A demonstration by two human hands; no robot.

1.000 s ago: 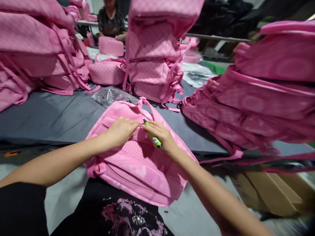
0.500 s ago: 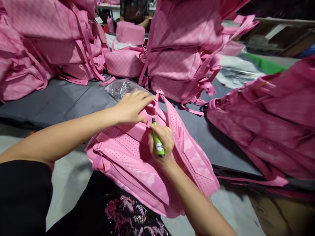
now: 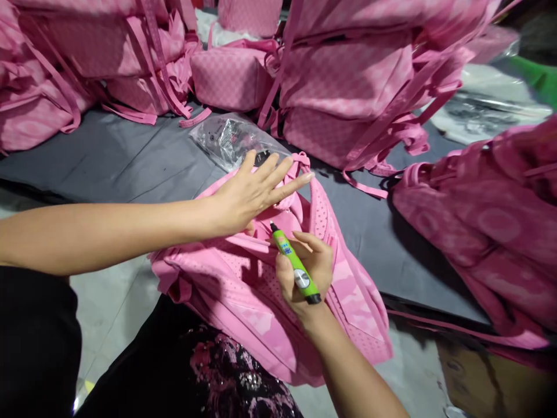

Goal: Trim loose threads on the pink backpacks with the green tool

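A pink backpack lies tilted across my lap and the table edge, its dotted straps facing up. My right hand grips a green marker pen with a black end; the tip points up and away, over the top part of the backpack. Just beyond the pen, my left hand rests over the upper end of the backpack with its fingers spread. Its thumb is partly hidden by the fabric. Behind that hand lies a clear plastic bag with dark print.
Stacked pink backpacks stand at the back of the grey table, with more at the left. A small checked pink bag sits between the stacks. Another pink backpack pile is at the right. Plastic packaging lies behind it.
My left hand has spread its fingers and shifted slightly right. My right hand has moved right and down with the marker pen, showing more of its barrel. The view has tipped downward.
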